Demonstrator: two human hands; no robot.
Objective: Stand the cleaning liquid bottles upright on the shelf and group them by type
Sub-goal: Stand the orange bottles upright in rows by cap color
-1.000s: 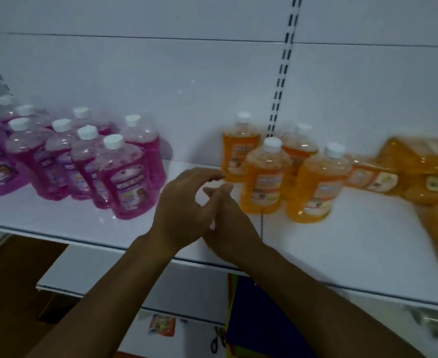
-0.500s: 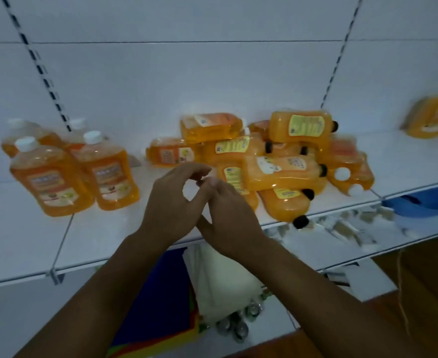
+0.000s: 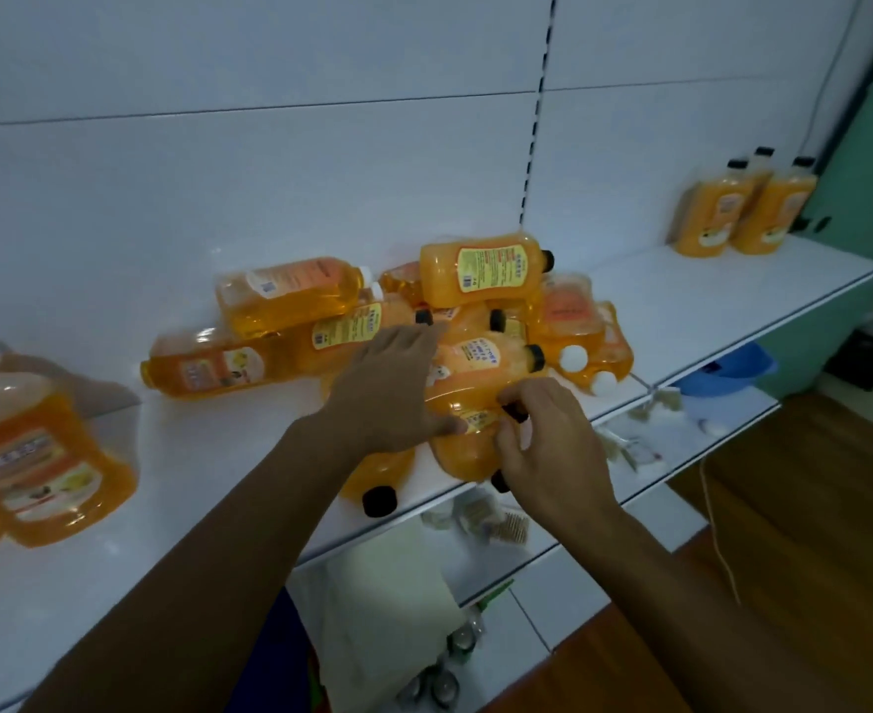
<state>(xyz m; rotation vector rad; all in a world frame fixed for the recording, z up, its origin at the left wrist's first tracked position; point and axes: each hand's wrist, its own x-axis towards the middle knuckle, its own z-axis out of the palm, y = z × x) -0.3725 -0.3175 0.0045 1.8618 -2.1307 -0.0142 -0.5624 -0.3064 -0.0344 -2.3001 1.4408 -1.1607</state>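
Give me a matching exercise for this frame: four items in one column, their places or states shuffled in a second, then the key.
Items:
1. Top bottle
2. Black-capped pair
3. Left hand
4. Blue tub

States:
A. Below the shelf, at right
B. Standing upright, far right
C. Lying sideways on the pile
D. Fingers spread over fallen bottles

Pairs: 1-C, 2-B, 3-D, 4-A

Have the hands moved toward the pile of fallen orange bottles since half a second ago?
Yes. The left hand and right hand, earlier joined short of the pile of orange bottles, have separated and now reach into it, onto a front lying bottle.
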